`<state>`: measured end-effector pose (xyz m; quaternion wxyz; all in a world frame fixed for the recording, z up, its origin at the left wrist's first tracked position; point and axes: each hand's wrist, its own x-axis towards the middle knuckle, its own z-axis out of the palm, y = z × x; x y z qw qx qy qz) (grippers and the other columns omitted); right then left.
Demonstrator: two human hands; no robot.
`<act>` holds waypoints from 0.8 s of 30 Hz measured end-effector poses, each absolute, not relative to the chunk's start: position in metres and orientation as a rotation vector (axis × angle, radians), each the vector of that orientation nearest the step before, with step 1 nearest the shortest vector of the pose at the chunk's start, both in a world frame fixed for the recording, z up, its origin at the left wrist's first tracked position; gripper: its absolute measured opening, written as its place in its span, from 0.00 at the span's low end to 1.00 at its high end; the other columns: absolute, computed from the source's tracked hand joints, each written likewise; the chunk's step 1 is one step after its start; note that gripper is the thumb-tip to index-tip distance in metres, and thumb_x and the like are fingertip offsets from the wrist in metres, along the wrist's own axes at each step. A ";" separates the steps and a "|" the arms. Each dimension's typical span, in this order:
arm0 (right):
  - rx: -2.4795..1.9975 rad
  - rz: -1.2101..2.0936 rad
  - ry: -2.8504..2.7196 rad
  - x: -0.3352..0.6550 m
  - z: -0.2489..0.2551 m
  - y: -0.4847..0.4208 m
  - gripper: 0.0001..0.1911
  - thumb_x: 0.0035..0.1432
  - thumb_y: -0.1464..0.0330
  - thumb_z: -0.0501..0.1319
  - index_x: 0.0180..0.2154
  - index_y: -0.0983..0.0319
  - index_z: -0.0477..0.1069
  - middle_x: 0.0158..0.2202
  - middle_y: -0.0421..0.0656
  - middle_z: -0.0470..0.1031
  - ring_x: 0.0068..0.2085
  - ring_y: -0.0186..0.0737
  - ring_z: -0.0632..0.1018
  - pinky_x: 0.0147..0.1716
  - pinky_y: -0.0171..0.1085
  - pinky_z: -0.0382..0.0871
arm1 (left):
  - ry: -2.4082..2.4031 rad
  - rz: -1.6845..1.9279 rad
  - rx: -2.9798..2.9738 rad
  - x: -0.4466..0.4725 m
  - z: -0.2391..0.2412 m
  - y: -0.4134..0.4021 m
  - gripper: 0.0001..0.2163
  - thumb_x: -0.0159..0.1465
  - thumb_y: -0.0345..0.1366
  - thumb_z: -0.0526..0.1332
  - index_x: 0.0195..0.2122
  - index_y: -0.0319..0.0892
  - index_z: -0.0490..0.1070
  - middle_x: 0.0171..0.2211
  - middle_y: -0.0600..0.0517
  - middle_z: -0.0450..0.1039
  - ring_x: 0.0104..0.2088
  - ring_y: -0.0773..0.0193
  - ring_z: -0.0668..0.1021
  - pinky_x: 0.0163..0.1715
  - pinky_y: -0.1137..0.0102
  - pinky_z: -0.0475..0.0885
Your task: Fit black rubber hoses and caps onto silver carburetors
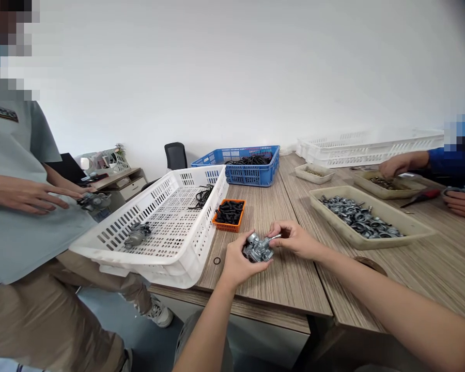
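we hold the metal part [258, 250] near the front edge of the table [294, 289], our left hand [238, 263] half open and cupped around it. our right hand [294, 240] is nearly closed, pinching a slim silvery piece [276, 237] at its side. a black ring [216, 261] lies between us and the white crate [186, 263]; tabletop stretches rightward to the cream tray [341, 226].

Bare tabletop [271, 204] runs far between the orange basket [228, 227] and, right, the parts tray [414, 231]. The white crate [201, 248] blocks the left, the blue crate [251, 176] far left; near, the carburetor [259, 249] obstructs.
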<state>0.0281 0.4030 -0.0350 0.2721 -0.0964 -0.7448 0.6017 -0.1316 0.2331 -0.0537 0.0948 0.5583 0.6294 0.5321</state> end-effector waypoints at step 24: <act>-0.513 1.525 -1.831 0.015 -0.035 0.374 0.29 0.47 0.44 0.77 0.32 0.61 0.73 0.31 0.43 0.79 0.33 0.39 0.76 0.35 0.38 0.70 | 2.108 1.782 1.940 -0.133 -0.066 0.240 0.39 0.53 0.42 0.77 0.65 0.40 0.69 0.51 0.44 0.83 0.47 0.52 0.86 0.50 0.57 0.84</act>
